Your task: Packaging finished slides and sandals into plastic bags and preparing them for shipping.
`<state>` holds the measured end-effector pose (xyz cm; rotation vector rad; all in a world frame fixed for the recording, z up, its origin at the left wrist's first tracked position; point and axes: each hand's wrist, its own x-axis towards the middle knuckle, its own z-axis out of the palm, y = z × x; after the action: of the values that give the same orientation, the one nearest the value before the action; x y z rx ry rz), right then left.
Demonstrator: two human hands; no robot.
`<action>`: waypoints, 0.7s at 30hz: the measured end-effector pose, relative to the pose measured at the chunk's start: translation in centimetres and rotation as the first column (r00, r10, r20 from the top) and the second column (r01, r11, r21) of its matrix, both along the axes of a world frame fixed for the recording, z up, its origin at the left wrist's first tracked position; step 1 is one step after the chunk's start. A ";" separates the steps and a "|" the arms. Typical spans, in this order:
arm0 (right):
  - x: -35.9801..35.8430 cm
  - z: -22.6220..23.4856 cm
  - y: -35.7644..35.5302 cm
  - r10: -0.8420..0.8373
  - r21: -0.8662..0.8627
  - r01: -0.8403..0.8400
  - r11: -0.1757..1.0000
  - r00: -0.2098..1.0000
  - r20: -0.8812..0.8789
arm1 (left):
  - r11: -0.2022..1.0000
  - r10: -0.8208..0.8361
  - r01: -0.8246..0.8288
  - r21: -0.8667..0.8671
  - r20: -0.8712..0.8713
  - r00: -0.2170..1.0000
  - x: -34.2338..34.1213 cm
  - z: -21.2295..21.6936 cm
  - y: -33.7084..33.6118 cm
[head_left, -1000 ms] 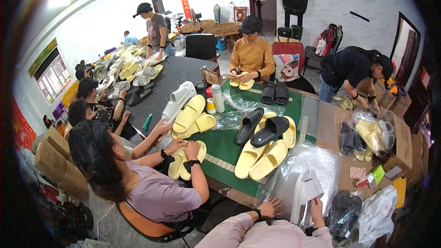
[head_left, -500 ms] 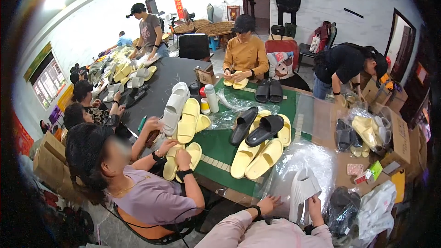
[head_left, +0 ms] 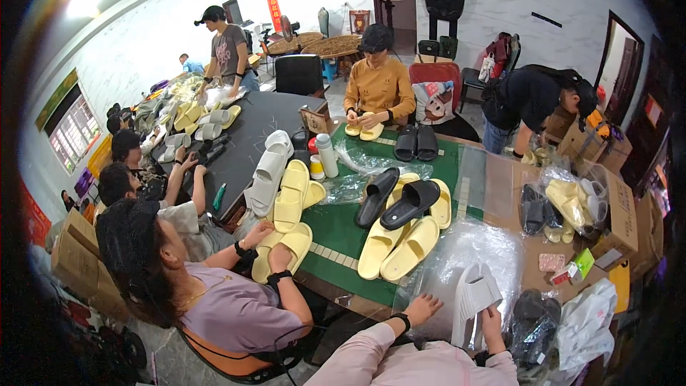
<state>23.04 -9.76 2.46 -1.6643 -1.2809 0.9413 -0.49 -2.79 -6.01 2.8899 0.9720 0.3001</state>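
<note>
The right hand [head_left: 493, 318] is closing its grip on the edge of a pair of white slippers [head_left: 475, 297], standing them upright. The left hand [head_left: 421, 309] is resting open against the clear plastic bag [head_left: 464, 254] just left of the slippers, gripping nothing. Beyond the slippers, yellow slippers [head_left: 396, 246] are lying on the tabletop [head_left: 336, 225]. Risk: the slick film could slide, letting the pair tip out.
</note>
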 end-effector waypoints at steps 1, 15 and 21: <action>-0.2 0.2 0.1 0.002 0.007 -0.002 1.000 1.000 -0.017 | 1.000 0.003 -0.003 -0.010 0.035 0.999 0.0 -0.2 -0.1; 2.3 1.0 1.0 0.141 -0.023 -0.151 0.988 0.957 -0.253 | 0.996 0.001 -0.010 0.087 0.100 0.995 -1.3 -0.6 0.5; 3.3 5.4 -0.1 -0.166 -0.333 -0.191 0.923 0.583 -0.795 | 0.944 0.177 -0.190 -0.270 -0.072 0.982 -2.0 -1.8 0.7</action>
<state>26.29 -9.88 7.87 -1.1815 -0.4601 1.7963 -2.46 -2.07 -7.86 2.5709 1.1896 0.0981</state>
